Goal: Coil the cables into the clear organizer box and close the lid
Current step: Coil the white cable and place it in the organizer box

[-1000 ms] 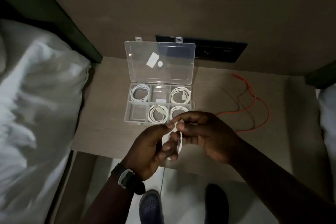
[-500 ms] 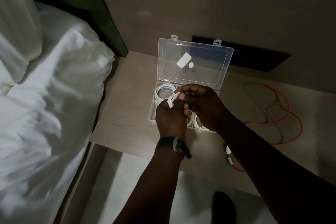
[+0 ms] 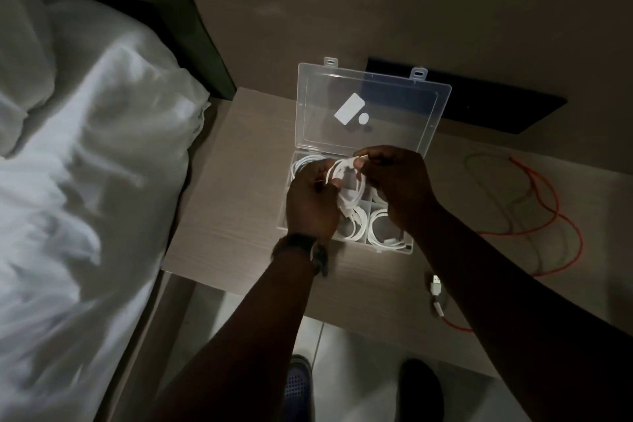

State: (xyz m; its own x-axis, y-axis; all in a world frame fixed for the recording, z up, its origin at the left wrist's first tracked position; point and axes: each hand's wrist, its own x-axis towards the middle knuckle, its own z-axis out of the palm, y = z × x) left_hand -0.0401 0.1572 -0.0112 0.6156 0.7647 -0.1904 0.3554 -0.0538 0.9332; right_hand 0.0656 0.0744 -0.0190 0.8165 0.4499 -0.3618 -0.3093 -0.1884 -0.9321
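- Head view, landmark: clear plastic organizer box point(image 3: 346, 243) with divided compartments, on the pale wood-grain bedside shelf point(image 3: 219, 216); its transparent hinged lid point(image 3: 373, 110) stands open against the wall behind it.
- Change: a second ago both hands held the coiled white cable point(image 3: 346, 178) in front of the box, nearer the person; now the coil is directly over the box's middle compartments. Judgement: coiling of this cable is finished or nearly so, and placement is the step in hand.
- Left hand point(image 3: 310, 202): over the box's left half, fingers curled shut on the left side of the coil.
- Right hand point(image 3: 394, 178): over the box's right half, thumb and fingertips pinched on the coil's top, near a cable end.
- Box contents: white coils visible in the rear-left and two front compartments; others hidden by the hands.
- Right of the box: thin orange cable point(image 3: 548, 209) lies loose and uncoiled on the shelf, its white plug point(image 3: 435, 284) at the front edge. Judgement: this one remains, then the lid.
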